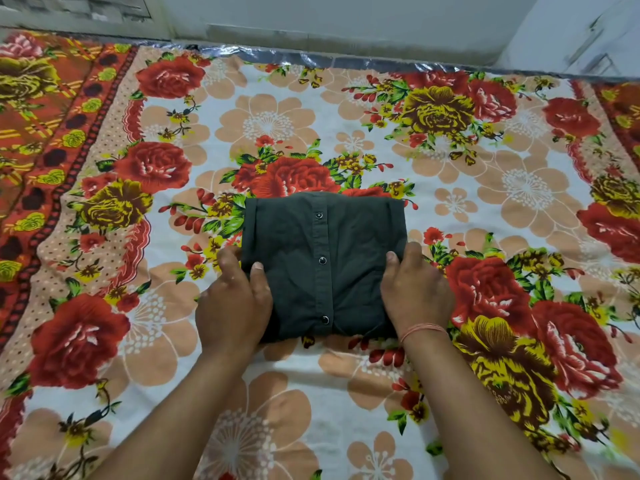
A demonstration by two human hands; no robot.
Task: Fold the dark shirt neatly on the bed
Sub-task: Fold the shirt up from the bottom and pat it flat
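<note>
The dark shirt point(323, 258) lies folded into a compact rectangle in the middle of the bed point(277, 112), its button placket with three snaps facing up. My left hand point(233, 299) grips the shirt's lower left side, thumb on top and fingers tucked under the edge. On the lower right side my right hand point(417, 289) holds it the same way, with the thumb on the cloth. A thin thread band circles my right wrist.
A bright floral bedsheet covers the whole bed. A shiny plastic mattress edge point(346, 60) runs along the far side against a pale wall point(346, 19). A white cabinet point(581, 32) stands at the far right corner.
</note>
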